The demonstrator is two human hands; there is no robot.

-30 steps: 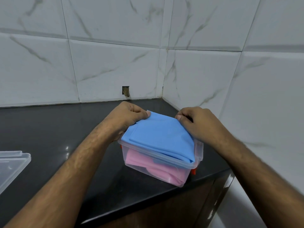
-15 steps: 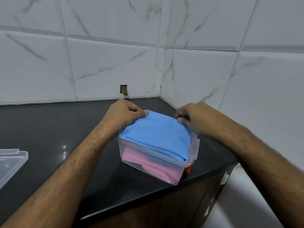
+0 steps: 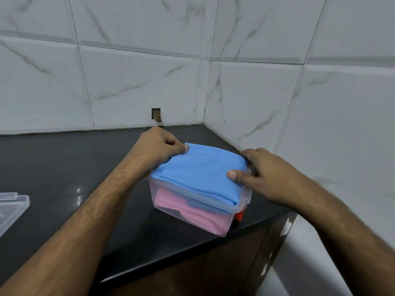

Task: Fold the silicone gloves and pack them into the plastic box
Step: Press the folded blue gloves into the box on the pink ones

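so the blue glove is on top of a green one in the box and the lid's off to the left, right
Not quite. In the head view the folded glove under the blue glove in the plastic box is pink, not green. The rest holds: the lid lies off to the left on the counter.

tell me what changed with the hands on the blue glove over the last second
The right hand let go of its pinch at the far right corner of the blue glove and slid nearer, thumb now pressing its top. The left hand kept its grip on the far left corner. The plastic box, pink glove and lid stayed put.
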